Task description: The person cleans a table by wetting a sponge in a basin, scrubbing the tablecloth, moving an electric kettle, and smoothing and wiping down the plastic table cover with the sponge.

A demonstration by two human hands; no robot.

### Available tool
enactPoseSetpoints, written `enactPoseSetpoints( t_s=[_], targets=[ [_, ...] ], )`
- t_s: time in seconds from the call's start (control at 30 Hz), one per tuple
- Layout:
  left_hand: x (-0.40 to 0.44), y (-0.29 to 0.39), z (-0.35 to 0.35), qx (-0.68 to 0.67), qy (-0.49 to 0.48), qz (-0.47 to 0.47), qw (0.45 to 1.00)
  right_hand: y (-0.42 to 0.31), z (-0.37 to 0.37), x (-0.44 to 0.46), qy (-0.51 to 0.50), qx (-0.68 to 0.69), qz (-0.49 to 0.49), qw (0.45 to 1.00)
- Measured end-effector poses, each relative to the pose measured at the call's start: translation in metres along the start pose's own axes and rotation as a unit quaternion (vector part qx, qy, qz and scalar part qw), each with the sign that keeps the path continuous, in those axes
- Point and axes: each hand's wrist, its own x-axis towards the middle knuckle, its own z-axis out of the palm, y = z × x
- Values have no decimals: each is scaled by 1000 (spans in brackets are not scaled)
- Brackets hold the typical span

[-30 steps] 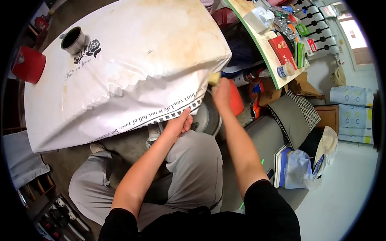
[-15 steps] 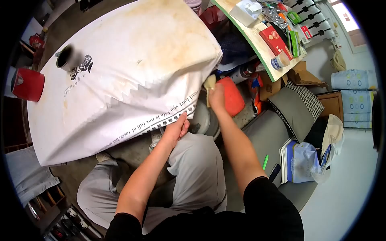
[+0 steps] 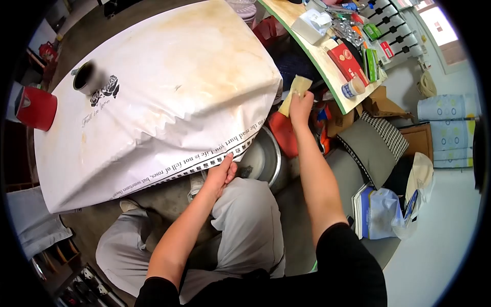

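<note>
My right hand (image 3: pixel 300 108) is closed around a pale yellow cloth (image 3: pixel 297 86), raised beside the table corner; it looks folded or bunched, and part of it is hidden by my fingers. At the near edge of the table, my left hand (image 3: pixel 221 175) pinches the hem of a white printed tablecloth (image 3: pixel 194 66), thumb on top, above my knee. The tablecloth has brownish stains, black roses and lettering. Under the lifted hem, a metal basin (image 3: pixel 277 165) stands on the floor, partly covered by the cloth and my knee.
On the table are a dark cup (image 3: pixel 82 81) and a red container (image 3: pixel 37 108). A red-orange object (image 3: pixel 283 135) lies beyond the basin. To the right are a cluttered side table (image 3: pixel 335 97), a grey seat with a cushion (image 3: pixel 372 146) and a plastic bag (image 3: pixel 383 212).
My right hand has lifted the yellow cloth up and to the right, away from the tablecloth's edge. More of the basin shows. My left hand keeps hold of the hem, slightly lower in view.
</note>
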Motion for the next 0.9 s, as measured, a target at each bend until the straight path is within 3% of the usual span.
enactPoseSetpoints(
  t_s=[0.07,0.13,0.2,0.23,0.3,0.33,0.4,0.47,0.53,0.6,0.73,0.8,0.83,0.9],
  targets=[
    [1,0,5,-29,13,-11,999,-62,-14,-10,46,34,-154,986],
    [0,3,6,-25,0,-12,1000,-128,-23,-19,-15,-15,-362,932],
    [-2,3,3,5,0,-21,1000,-145,-15,-25,-174,-133,-343,914],
    [-2,0,0,11,-1,-20,1000,-130,3,-12,-150,-182,-284,929],
    [-6,3,1,2,5,-10,1000,-91,16,46,-133,-243,-70,958],
    [-8,2,1,-15,19,0,1000,-70,1,60,-168,-253,-103,947],
    [-2,-1,1,-47,39,19,998,-16,-7,87,-184,-274,-75,941],
    [4,-2,1,-57,22,15,998,-81,-26,54,-92,-203,-112,969],
    [-3,-1,-1,-39,10,3,999,-105,-15,23,-87,-134,-325,932],
    [-4,-4,-2,-33,9,1,999,-136,-15,-7,-181,-142,-397,888],
    [-9,0,-3,-51,39,36,997,-54,-5,52,-169,-243,-121,947],
    [-9,2,0,-84,56,49,994,-61,-17,48,-140,-221,-97,960],
    [-9,2,0,-93,56,44,993,-64,-25,44,-126,-211,-88,965],
    [-7,3,-2,-86,27,47,995,-107,-21,14,-75,-108,-299,945]
  ],
)
